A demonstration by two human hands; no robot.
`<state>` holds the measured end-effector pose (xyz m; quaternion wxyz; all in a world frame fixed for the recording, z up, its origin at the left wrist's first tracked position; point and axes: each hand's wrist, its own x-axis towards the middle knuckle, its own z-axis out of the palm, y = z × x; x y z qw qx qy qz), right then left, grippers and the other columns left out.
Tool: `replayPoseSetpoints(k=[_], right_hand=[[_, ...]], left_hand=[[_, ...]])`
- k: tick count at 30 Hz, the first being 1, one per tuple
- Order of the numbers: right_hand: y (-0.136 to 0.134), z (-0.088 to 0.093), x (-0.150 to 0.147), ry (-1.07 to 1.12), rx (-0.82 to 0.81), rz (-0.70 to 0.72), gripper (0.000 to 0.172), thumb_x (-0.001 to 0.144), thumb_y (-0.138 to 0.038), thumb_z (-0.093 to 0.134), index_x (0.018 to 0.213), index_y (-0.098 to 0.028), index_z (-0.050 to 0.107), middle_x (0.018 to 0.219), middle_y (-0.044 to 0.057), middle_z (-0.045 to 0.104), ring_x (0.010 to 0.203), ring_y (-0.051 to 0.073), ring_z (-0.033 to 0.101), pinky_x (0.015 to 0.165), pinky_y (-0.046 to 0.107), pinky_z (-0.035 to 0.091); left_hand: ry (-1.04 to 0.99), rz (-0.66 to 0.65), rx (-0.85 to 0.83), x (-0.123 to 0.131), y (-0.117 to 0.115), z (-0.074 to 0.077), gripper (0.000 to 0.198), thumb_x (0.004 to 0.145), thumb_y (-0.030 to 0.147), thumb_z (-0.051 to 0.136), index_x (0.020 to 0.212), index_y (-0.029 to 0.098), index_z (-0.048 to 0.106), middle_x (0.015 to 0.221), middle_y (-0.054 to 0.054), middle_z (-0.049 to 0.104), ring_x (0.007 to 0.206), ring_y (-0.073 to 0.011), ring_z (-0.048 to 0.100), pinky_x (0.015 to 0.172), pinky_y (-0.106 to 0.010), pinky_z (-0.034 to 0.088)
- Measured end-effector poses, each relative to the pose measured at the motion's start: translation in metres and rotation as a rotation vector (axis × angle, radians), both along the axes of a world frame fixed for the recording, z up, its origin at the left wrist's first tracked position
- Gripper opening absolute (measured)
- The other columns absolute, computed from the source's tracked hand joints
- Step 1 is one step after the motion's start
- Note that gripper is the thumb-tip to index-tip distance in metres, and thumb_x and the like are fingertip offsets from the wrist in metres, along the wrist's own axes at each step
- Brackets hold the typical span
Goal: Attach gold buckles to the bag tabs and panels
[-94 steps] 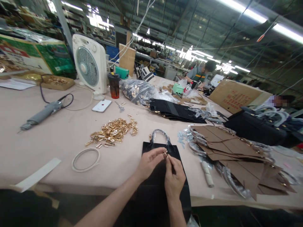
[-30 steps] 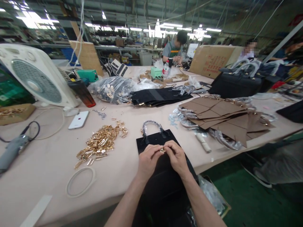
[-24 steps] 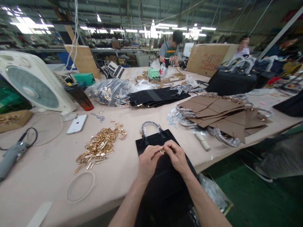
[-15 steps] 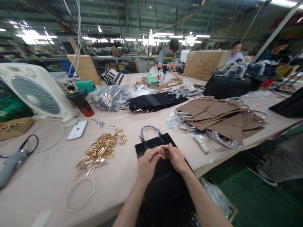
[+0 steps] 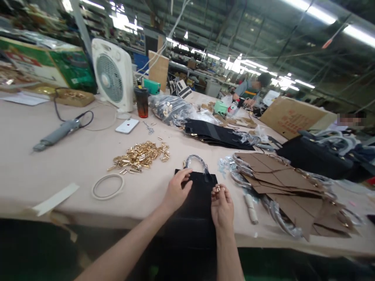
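A flat black bag piece (image 5: pixel 199 195) with a plastic-wrapped handle (image 5: pixel 195 160) lies on the table in front of me and hangs over the near edge. My left hand (image 5: pixel 176 190) rests on its upper left part, fingers spread, holding nothing. My right hand (image 5: pixel 222 206) hovers over the bag's right edge and pinches a small gold metal fitting (image 5: pixel 217 189) between its fingertips. A heap of similar gold fittings (image 5: pixel 140 155) lies to the left on the table.
Brown bag pieces (image 5: pixel 287 179) with wrapped handles lie to the right, black pieces (image 5: pixel 216 134) behind. A white ring (image 5: pixel 108 186), phone (image 5: pixel 126 125), power tool (image 5: pixel 55 134), cup (image 5: pixel 141 102) and fan (image 5: pixel 113 74) stand left. People work at the far end.
My hands, which held the gold fitting together, have parted: the left now lies on the bag, the right keeps the fitting. My view has swung to the left.
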<state>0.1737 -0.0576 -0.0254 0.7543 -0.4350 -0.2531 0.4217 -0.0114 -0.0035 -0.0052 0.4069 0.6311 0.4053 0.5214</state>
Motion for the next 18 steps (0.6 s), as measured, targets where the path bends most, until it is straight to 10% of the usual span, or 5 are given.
replayPoseSetpoints(k=[9, 13, 18], right_hand=[[0.008, -0.006, -0.001, -0.015, -0.082, 0.026, 0.032, 0.080, -0.042, 0.088, 0.100, -0.022, 0.075, 0.101, 0.002, 0.072, 0.094, 0.014, 0.068, 0.087, 0.028, 0.057], [0.008, -0.004, -0.005, -0.098, -0.092, 0.072, 0.032, 0.081, -0.045, 0.086, 0.100, -0.021, 0.076, 0.101, 0.004, 0.072, 0.093, 0.017, 0.068, 0.088, 0.033, 0.058], [0.006, 0.002, -0.002, -0.232, -0.105, 0.127, 0.029, 0.086, -0.044, 0.082, 0.104, -0.022, 0.076, 0.100, 0.005, 0.075, 0.089, 0.017, 0.068, 0.088, 0.034, 0.057]], left_hand=[[0.495, 0.228, -0.141, -0.015, 0.040, 0.000, 0.076, 0.074, 0.028, 0.086, 0.141, 0.009, 0.056, 0.148, -0.024, 0.054, 0.140, -0.0396, 0.049, 0.120, -0.052, 0.037], [0.090, 0.162, -0.419, -0.014, 0.050, 0.003, 0.073, 0.063, 0.024, 0.090, 0.130, 0.012, 0.063, 0.135, -0.021, 0.067, 0.129, -0.0369, 0.062, 0.112, -0.047, 0.048], [-0.477, -0.370, -1.067, -0.013, 0.043, -0.003, 0.029, 0.074, 0.031, 0.076, 0.095, 0.013, 0.072, 0.083, -0.012, 0.079, 0.074, -0.0278, 0.076, 0.070, -0.037, 0.063]])
